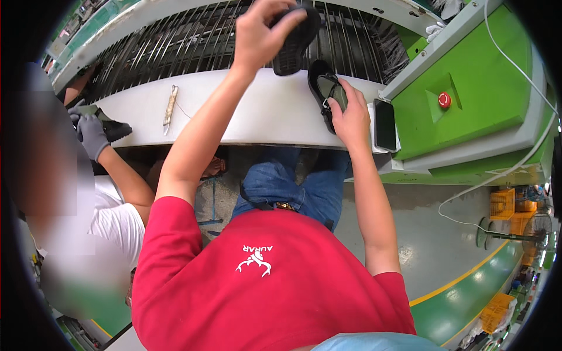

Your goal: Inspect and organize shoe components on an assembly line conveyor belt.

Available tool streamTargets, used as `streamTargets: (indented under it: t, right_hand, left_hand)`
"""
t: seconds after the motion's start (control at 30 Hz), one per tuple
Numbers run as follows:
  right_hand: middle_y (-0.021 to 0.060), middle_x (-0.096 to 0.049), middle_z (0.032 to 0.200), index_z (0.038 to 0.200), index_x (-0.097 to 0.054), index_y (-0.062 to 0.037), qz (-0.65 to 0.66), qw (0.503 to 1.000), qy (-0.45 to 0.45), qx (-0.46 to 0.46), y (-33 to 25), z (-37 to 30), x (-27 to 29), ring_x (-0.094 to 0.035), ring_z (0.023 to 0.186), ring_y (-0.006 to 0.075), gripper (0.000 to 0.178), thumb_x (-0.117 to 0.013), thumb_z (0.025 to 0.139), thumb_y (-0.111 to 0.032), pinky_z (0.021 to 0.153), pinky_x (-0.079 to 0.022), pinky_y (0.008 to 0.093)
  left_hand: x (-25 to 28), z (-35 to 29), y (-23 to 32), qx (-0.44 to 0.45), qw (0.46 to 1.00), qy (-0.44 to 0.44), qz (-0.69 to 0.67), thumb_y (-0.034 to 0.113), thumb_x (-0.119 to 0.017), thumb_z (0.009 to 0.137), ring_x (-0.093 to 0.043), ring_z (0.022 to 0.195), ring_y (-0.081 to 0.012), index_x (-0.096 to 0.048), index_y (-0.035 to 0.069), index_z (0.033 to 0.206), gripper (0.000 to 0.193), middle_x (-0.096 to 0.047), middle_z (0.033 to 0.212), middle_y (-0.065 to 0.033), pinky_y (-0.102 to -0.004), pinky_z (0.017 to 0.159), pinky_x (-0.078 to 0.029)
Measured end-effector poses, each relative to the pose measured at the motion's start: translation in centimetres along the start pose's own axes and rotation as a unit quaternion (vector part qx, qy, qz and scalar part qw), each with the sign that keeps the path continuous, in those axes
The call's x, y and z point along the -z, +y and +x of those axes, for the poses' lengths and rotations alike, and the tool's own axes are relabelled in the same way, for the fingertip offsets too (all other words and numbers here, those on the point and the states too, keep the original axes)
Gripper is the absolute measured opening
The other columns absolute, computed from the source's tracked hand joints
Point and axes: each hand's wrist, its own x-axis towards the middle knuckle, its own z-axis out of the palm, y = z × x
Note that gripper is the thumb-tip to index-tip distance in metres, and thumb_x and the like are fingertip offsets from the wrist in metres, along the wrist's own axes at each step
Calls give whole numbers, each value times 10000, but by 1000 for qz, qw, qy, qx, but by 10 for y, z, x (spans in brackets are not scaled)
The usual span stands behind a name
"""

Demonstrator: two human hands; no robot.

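Note:
My left hand (pixel 260 32) grips a black shoe (pixel 300 44) and holds it up over the metal rods at the far side of the white worktop. Its dark ridged underside shows below my thumb. My right hand (pixel 353 117) is closed on the side of another black shoe (pixel 319 81), which rests on the worktop with its opening up and a grey-green lining inside. Thumb and fingers lie along that shoe's right edge near the strap. A phone (pixel 384 124) with a dark screen lies just right of this hand.
The white worktop (pixel 257 111) carries a taped-handle knife (pixel 170 109). Behind it runs a bed of metal rods (pixel 193 44). On the right stands a green machine housing (pixel 468 76) with a red button (pixel 444 100). At left, a co-worker's gloved hand (pixel 93 136) holds a dark shoe (pixel 114 127).

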Motion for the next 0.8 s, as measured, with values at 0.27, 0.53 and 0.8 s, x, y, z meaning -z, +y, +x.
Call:
streamTargets:
  t: [0.27, 0.53, 0.8]
  right_hand:
    - [142, -654, 1411, 1509, -614, -177, -4, 1000, 8, 27, 0, -10, -3, -634, 1276, 401, 571, -776, 962, -203, 1074, -519, 490]
    - [172, -648, 1412, 1507, -614, -146, 13, 1000, -1, -1, -1, -11, 4, -625, 1313, 388, 539, -738, 988, -219, 1111, -506, 465]
    - [206, -636, 1415, 1487, -625, -91, -7, 1000, -2, 23, -5, -8, 9, -627, 1301, 408, 522, -744, 1010, -267, 1118, -499, 476]
  left_hand:
    - [24, -139, 35, 134, 966, -207, 79, 337, -795, 1001, -789, 855, -382, -780, 73, 1130, 293, -794, 945, -168, -405, 748, -610]
    - [7, -109, -55, 395, 903, -149, -75, 297, -769, 1053, -709, 908, -106, -714, -58, 1224, 398, -785, 994, -92, -267, 806, -572]
    - [7, -59, -56, 288, 934, -177, -117, 268, -822, 1014, -702, 882, -82, -789, -24, 1183, 339, -793, 962, -50, -249, 804, -569]
